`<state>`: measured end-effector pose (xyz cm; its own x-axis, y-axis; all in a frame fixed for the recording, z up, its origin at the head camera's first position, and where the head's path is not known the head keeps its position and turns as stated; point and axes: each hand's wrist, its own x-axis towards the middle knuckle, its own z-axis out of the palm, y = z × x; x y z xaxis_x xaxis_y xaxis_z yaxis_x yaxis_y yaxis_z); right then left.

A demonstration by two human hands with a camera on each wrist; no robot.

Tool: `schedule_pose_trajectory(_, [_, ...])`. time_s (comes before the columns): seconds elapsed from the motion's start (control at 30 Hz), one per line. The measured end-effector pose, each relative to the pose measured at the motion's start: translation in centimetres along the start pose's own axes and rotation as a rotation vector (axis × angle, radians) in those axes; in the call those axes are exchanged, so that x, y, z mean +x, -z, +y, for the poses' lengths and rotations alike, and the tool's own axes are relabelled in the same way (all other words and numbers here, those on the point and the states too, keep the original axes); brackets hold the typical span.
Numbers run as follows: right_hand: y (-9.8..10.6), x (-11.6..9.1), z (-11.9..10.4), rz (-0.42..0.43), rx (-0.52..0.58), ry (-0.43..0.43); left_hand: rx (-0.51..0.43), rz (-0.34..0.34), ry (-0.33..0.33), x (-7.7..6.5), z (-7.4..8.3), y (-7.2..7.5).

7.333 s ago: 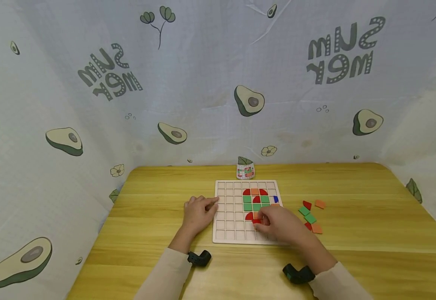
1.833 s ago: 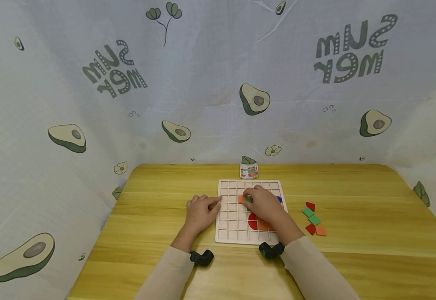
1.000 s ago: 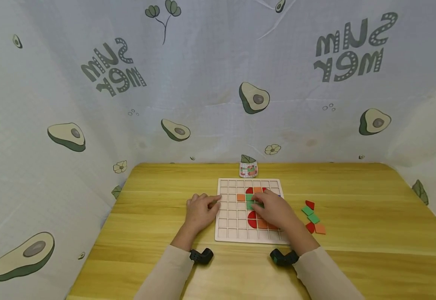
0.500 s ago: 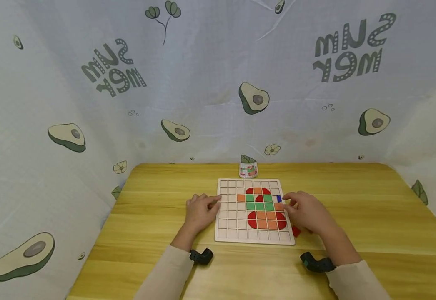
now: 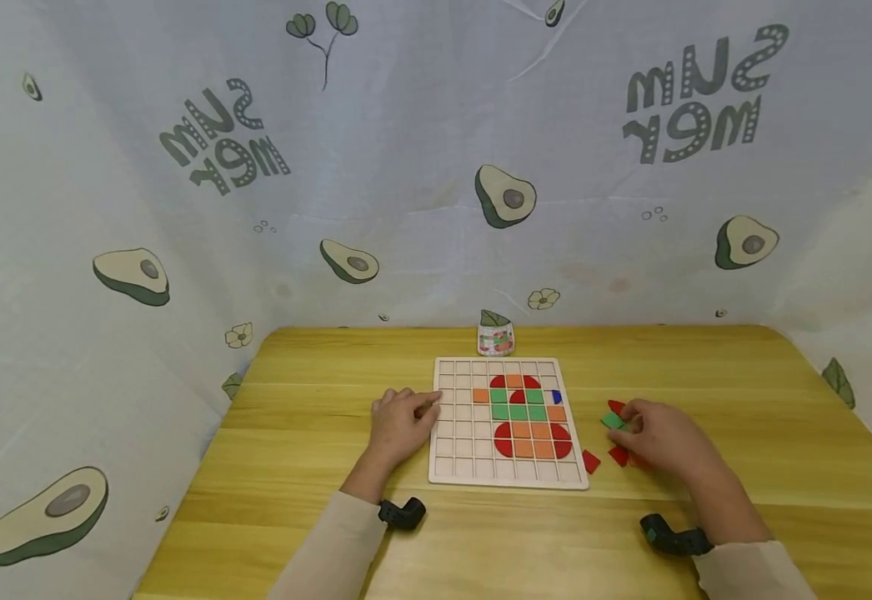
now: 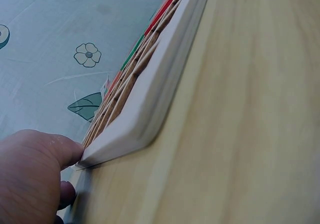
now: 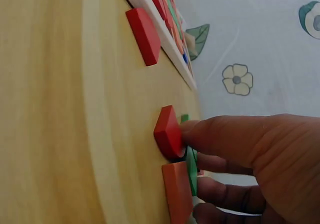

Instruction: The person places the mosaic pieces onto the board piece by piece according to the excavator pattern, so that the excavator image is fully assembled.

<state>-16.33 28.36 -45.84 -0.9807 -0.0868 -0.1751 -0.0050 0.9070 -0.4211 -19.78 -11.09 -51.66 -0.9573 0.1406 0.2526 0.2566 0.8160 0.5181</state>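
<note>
My left hand [image 5: 403,423] rests on the table at the left side of a wooden grid board [image 5: 454,468], its index fingertip touching the rim. Red, green and orange tiles and one blue piece [image 5: 556,397] fill some of the board's cells; an orange tile [image 5: 481,396] sits left of a green tile [image 5: 498,396]. Right of the board, my right hand [image 5: 664,437] is over loose tiles, its thumb and fingers apart around a green tile [image 7: 192,171]. Another green tile [image 5: 612,421] lies by its fingertips. The hand partly hides the pile.
A red piece [image 5: 590,462] lies beside the board's right edge. Another red piece [image 5: 618,456] and an orange tile [image 7: 177,191] lie beside the right hand. A small patterned card [image 5: 496,340] stands behind the board. A printed cloth [image 5: 421,167] hangs behind the table.
Since the first frame, orange and red tiles have joined the board's lower rows and an orange tile its left. My right hand has moved rightward from the board to the loose tiles; the left stays.
</note>
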Motion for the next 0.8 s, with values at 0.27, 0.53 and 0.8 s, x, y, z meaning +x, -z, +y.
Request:
schedule_pose_trajectory(0.27, [-0.9,0.3,-0.3,0.062,-0.03,0.071,-0.001,-0.001,-0.001,-0.1,0.0,0.0])
schedule_pose_trajectory(0.53, [-1.0,0.2,-1.9,0.106,-0.041,0.099,-0.007,0.004,-0.011,0.0,0.1,0.1])
schedule_pose_trajectory(0.8, [-1.3,0.9,-5.3,0.07,0.01,0.176,-0.018,0.016,-0.021,-0.1,0.1,0.1])
